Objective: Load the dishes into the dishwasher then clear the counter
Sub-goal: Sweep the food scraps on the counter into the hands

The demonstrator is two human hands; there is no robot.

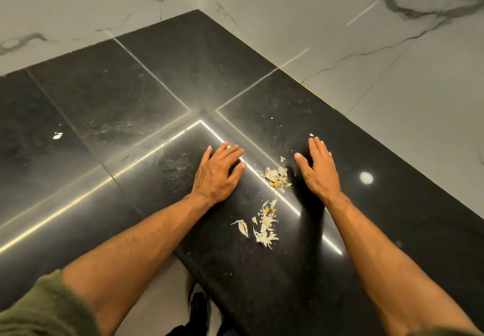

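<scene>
A black stone counter [146, 92] fills a corner between marble walls. Pale food scraps with a few orange bits lie on it in two small heaps, one [277, 176] between my hands and one [264, 227] nearer to me. My left hand [218, 172] lies flat on the counter just left of the far heap, fingers straight. My right hand [318, 170] rests on the counter to the right of that heap, fingers straight and together. Neither hand holds anything.
White marble walls [314, 21] meet at the far corner. A single pale scrap [57, 135] lies far left on the counter. The counter's inner edge [183, 257] drops to the light floor below, where dark footwear shows.
</scene>
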